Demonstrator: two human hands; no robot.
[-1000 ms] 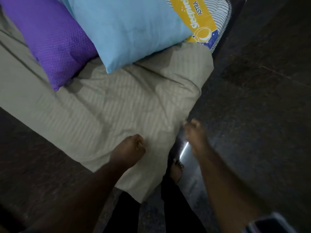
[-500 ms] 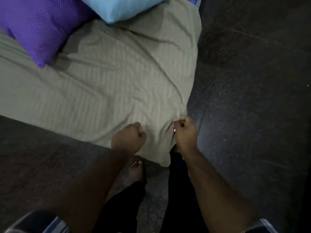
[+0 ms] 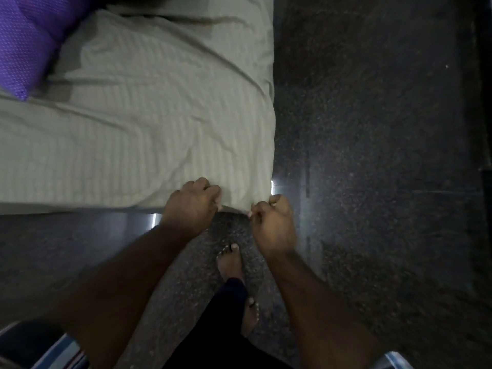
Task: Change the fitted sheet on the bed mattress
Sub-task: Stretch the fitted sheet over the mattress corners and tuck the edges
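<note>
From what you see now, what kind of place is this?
Probably a bedroom or sleeping area: a sheet covers low bedding on a dark stone floor, with a purple pillow on it.

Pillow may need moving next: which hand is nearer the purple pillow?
Left. The left hand grips the sheet edge, closer to the purple pillow at far left; the right hand grips the corner, farther away.
</note>
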